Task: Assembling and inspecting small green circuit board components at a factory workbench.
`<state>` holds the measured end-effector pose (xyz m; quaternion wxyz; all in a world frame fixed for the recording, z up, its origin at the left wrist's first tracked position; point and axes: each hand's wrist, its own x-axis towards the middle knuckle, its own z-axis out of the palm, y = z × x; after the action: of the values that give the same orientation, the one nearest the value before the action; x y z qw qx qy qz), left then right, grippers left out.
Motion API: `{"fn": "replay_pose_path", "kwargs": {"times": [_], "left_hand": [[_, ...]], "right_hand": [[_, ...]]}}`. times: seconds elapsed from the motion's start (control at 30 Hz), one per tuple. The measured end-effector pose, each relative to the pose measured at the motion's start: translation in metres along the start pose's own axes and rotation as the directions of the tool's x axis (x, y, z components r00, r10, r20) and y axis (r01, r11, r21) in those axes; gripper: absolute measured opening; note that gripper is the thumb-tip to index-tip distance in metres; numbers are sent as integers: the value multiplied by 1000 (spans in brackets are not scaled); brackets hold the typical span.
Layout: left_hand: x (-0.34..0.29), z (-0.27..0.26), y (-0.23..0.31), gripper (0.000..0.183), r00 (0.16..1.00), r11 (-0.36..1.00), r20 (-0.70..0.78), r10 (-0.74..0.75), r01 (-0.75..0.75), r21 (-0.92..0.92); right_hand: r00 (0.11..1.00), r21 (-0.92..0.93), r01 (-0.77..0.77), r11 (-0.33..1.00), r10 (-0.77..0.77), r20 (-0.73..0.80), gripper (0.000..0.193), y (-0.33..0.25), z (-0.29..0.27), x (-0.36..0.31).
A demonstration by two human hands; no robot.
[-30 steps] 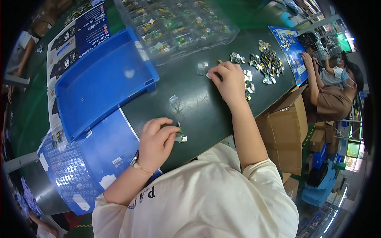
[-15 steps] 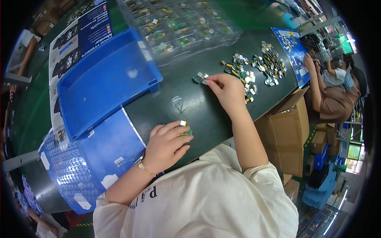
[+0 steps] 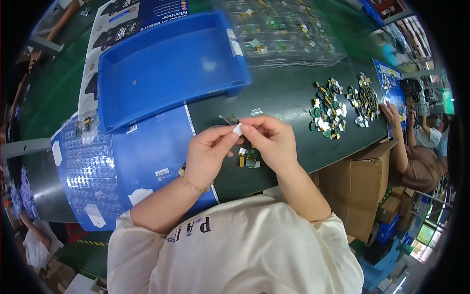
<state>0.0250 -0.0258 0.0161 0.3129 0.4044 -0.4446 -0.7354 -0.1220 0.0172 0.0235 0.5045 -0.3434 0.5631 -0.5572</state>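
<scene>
Both my hands meet over the dark green table. My left hand (image 3: 208, 154) and my right hand (image 3: 274, 142) pinch a small circuit board between thumbs and fingers; its white part (image 3: 238, 129) shows, and the fingers cover most of the rest. A thin greyish piece (image 3: 227, 119) shows just beyond the left fingertips; I cannot tell whether it belongs to the board. On the table below the hands lie several small green boards (image 3: 250, 158) with white and yellow parts. A scrap of clear film (image 3: 256, 111) lies just past the right fingers.
A blue tray (image 3: 110, 93) stands at far left. Bagged blister trays (image 3: 284, 59) with boards lie behind. Board piles (image 3: 328, 112) and yellow-edged parts (image 3: 364, 98) sit right. A clear blister sheet (image 3: 90, 161) lies left, a cardboard box (image 3: 350, 196) stands right, beside a co-worker (image 3: 416, 166).
My right hand has come back from farther out with the board, and my left hand has risen off the table to meet it. The whole view has shifted.
</scene>
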Motion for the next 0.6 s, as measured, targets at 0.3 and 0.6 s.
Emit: {"fn": "replay_pose_path", "kwargs": {"times": [0.3, 0.6], "left_hand": [[-1, -6, -11, 5, 998, 985, -9, 63, -64, -158], [1, -6, -11, 7, 996, 973, 52, 78, -64, -223]], "right_hand": [[883, -611, 394, 687, -467, 45, 15, -3, 1, 0], [802, -683, 497, 535, -584, 125, 12, 1, -4, 0]]}}
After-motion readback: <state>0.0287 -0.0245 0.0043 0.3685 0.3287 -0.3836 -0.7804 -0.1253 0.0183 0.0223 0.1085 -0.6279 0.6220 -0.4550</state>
